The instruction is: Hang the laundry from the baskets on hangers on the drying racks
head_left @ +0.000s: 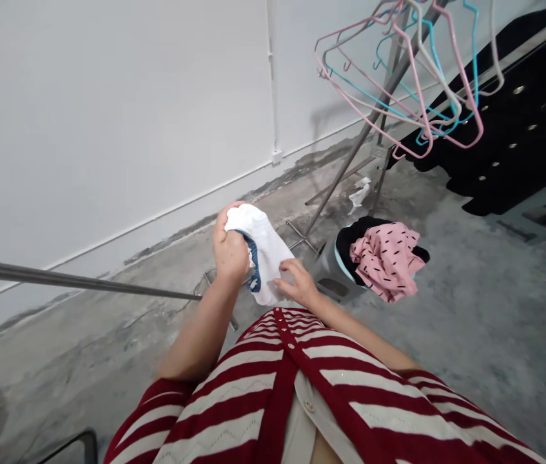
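Note:
A white cloth garment (273, 248) with a dark blue patterned edge hangs in front of my chest. My left hand (232, 250) is closed on its upper left part, fingers wrapped around the bunched cloth. Against the garment's lower right side is my right hand (298, 283), its thumb and forefinger apart and their tips touching the fabric. What kind of garment it is cannot be made out, as it is folded over.
Right of me stands a grey bucket (333, 274) heaped with black cloth and a pink dotted garment (386, 261). Several pink, blue and white hangers (427, 122) hang from a metal rack (360, 138). A metal pole (84, 281) crosses the left side. Dark fabric with shiny eyelets (519, 142) lies at right.

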`<state>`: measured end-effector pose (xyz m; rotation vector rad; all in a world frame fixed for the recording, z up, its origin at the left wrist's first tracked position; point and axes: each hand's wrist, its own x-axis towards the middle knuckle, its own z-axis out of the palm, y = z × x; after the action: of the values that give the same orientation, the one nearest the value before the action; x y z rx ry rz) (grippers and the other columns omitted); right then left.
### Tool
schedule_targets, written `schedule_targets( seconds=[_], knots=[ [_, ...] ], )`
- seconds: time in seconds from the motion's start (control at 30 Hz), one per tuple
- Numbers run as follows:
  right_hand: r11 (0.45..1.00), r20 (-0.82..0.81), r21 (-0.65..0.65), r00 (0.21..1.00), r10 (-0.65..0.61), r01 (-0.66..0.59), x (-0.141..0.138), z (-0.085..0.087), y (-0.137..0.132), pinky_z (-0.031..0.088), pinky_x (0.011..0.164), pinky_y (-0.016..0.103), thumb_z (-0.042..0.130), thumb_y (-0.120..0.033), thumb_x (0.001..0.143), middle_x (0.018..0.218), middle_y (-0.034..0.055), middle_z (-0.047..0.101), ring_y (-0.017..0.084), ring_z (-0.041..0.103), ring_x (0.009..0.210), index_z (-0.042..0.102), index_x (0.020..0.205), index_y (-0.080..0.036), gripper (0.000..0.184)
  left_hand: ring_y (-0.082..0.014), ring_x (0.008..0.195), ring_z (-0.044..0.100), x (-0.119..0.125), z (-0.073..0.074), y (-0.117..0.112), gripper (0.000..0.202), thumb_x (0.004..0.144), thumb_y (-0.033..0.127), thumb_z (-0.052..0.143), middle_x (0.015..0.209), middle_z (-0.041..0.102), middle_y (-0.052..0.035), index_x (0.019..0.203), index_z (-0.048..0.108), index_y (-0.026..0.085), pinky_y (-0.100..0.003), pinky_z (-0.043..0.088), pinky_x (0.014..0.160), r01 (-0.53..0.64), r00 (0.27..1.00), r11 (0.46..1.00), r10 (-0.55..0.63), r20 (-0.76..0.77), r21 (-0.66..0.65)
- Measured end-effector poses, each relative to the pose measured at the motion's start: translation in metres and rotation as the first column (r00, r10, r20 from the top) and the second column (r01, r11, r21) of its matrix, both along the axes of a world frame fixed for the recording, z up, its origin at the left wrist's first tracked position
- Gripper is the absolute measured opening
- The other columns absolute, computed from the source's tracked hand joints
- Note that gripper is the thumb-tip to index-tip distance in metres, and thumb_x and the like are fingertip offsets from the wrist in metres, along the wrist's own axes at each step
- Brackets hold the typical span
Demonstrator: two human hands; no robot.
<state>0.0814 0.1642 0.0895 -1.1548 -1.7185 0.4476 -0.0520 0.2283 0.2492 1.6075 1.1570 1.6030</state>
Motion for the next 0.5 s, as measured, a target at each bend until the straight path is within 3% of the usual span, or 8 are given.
schedule_targets(
  seconds=[0.1, 0.23, 0.37, 0.5],
  knots=[
    [0.999, 0.083, 0.032, 0.996, -0.044, 0.042, -0.003, 0.010, -0.008, 0.046, 0.086, 0.035, 0.062, -0.040, 0.080, 0.101, 0.0104, 0.060, 0.021, 0.056, 0.098, 0.057, 0.101, -0.019, 0.030, -0.0154, 0.092, 0.063, 0.008, 0.008, -0.003, 0.030, 0.086, 0.023, 0.036, 0.101, 0.066, -0.0048, 0.110, 0.055, 0.021, -0.028, 0.050, 0.079, 0.046, 0.984, 0.997, -0.035, 0.176, -0.059],
    [0.992, 0.243, -0.105, 0.969, -0.040, 0.068, -0.014, 0.009, 0.000, 0.046, 0.079, 0.034, 0.063, -0.042, 0.077, 0.106, 0.0122, 0.058, 0.022, 0.056, 0.092, 0.056, 0.113, -0.017, 0.044, -0.0157, 0.089, 0.063, 0.024, 0.015, -0.006, 0.027, 0.088, 0.026, 0.039, 0.099, 0.065, -0.0047, 0.108, 0.055, 0.020, -0.027, 0.050, 0.076, 0.161, 0.955, 0.986, -0.141, 0.259, -0.054],
    [0.988, 0.027, -0.148, 0.999, -0.037, 0.041, -0.006, 0.012, 0.020, 0.046, 0.074, 0.029, 0.050, -0.027, 0.084, 0.087, 0.0065, 0.059, 0.017, 0.056, 0.080, 0.064, 0.089, -0.017, 0.018, -0.0151, 0.089, 0.062, 0.020, 0.017, 0.001, 0.026, 0.089, 0.027, 0.039, 0.100, 0.064, -0.0041, 0.108, 0.055, 0.020, -0.027, 0.049, 0.077, 0.142, 0.974, 0.990, -0.140, 0.180, 0.001],
    [0.991, -0.242, -0.053, 0.962, -0.130, 0.121, 0.041, 0.041, 0.022, 0.045, 0.080, 0.030, 0.050, -0.024, 0.082, 0.088, 0.0048, 0.062, 0.017, 0.057, 0.087, 0.061, 0.084, -0.018, 0.013, -0.0166, 0.093, 0.059, -0.024, 0.009, 0.020, 0.024, 0.082, 0.022, 0.045, 0.100, 0.064, -0.0038, 0.102, 0.058, 0.019, -0.028, 0.047, 0.084, -0.077, 0.997, 0.996, 0.077, -0.005, 0.049]
  ],
)
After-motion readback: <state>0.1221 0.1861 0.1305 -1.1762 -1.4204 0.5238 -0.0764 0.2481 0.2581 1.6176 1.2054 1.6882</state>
